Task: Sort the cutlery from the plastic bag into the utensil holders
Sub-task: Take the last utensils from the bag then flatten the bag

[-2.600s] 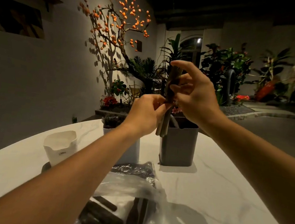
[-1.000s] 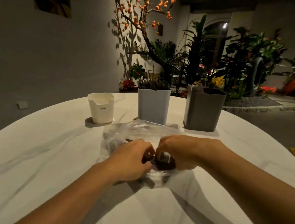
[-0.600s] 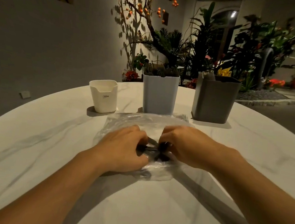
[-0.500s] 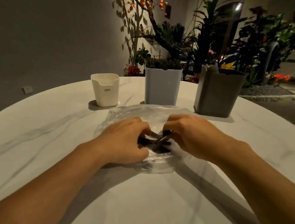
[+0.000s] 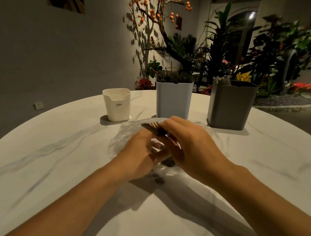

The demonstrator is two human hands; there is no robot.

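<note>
A dark fork (image 5: 152, 128) stuck out leftward and slightly up from under the right hand (image 5: 190, 149), tines clear of the clear plastic bag (image 5: 121, 139), likely so it could come free without snagging the film. The right hand lay palm-down over the handle with fingers curled toward it; it appeared to hold the fork, though the actual contact was hidden beneath the hand. The left hand (image 5: 138, 154) sat just beside it on the bag, fingers bent down onto the plastic and the dark pieces inside, probably pinning the bag flat while the other hand drew; whether it pinched a piece or only pressed, I could not tell. More dark cutlery (image 5: 168, 163) showed through the bag between and below the 2 hands, so sorting looked unfinished. The bag rested on the white marbled table (image 5: 48, 164), directly in front of 3 holders set in a row within easy reach: a short white holder (image 5: 116, 104) at left, a pale blue holder (image 5: 172, 99) in the middle with dark handles showing at its rim, and a gray holder (image 5: 230, 105) at right with a few pieces showing at its near-left corner. Behind the table stood a bed of plants (image 5: 226, 54) against the wall.
</note>
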